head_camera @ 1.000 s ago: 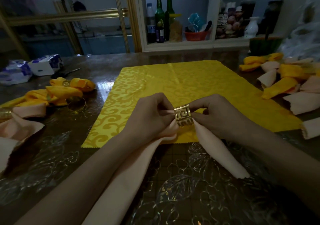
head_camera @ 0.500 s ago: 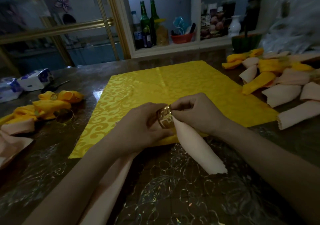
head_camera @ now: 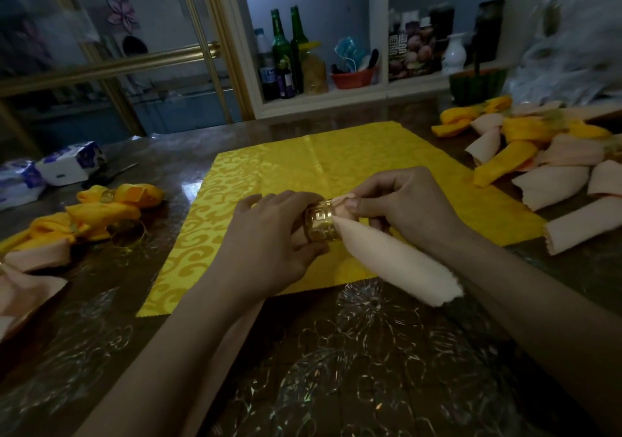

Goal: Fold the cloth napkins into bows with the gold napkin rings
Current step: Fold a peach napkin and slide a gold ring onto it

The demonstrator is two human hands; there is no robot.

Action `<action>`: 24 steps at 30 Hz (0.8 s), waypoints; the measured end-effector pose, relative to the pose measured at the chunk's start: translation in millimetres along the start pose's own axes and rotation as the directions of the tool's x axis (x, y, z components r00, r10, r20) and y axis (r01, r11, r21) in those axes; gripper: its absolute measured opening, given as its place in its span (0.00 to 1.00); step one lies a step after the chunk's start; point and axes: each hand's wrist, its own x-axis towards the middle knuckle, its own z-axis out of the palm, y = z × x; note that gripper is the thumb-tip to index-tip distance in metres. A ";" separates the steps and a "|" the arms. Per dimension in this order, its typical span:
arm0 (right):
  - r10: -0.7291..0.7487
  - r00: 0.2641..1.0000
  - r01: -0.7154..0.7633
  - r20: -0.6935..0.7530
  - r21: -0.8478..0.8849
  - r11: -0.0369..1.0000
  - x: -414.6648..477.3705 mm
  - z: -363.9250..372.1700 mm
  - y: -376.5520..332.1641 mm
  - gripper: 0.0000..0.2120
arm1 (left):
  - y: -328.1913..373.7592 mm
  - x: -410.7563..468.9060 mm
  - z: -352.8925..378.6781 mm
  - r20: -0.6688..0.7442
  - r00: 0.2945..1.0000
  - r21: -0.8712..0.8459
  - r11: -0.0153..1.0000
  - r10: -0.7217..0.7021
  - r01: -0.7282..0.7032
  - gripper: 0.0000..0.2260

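A peach cloth napkin [head_camera: 400, 265] is threaded through a gold napkin ring [head_camera: 321, 224] with a key pattern, held just above a flat yellow patterned napkin [head_camera: 303, 181]. My left hand [head_camera: 272, 234] grips the ring from the left. My right hand [head_camera: 400, 208] pinches a bunched bit of peach cloth coming out of the ring's right side. One folded end of the napkin fans out toward the lower right; its other length runs down under my left forearm.
Yellow and peach ringed napkins [head_camera: 101, 208] and a loose gold ring [head_camera: 128, 233] lie at the left, beside tissue packs [head_camera: 70, 164]. A pile of folded napkins [head_camera: 545, 164] sits at the right. Bottles [head_camera: 286, 53] stand on the shelf behind the table.
The ring has slid along the peach napkin and turned; the loose end on the right is shorter and fuller. Both hands have moved slightly right and away from me over the yellow napkin.
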 end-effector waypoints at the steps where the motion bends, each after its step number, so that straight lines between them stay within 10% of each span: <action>1: 0.027 1.000 -0.027 -0.012 -0.002 1.000 2.7 -3.9 -1.1 0.08 | -1.2 0.4 -1.0 0.000 1.000 -0.003 1.000 -0.008 0.008 0.24; 9: 0.236 0.971 -0.237 0.023 0.084 0.968 11.1 -15.5 9.3 0.03 | -14.0 -3.0 -0.8 -0.121 0.992 0.079 0.996 0.046 -0.036 0.26; 13: 0.330 0.898 -0.353 0.290 0.030 0.935 -0.3 -3.9 8.4 0.26 | -18.1 -4.2 -0.2 -0.200 0.979 0.026 0.999 0.048 -0.044 0.27; 17: 0.301 0.939 -0.317 0.164 0.078 0.945 -6.0 1.4 -1.3 0.06 | -3.9 -5.6 -3.1 -0.254 0.957 -0.248 0.965 -0.143 0.079 0.37; 21: 0.316 0.937 -0.348 0.151 0.308 0.885 -0.1 -2.6 -5.3 0.07 | 8.7 -5.9 -13.2 -0.182 0.833 -0.627 0.715 -0.522 0.310 0.37; 24: 0.292 0.923 -0.386 0.252 0.609 0.693 0.5 3.5 -6.1 0.11 | 19.5 -9.1 -18.8 0.141 0.844 -0.858 0.362 -0.517 0.365 0.20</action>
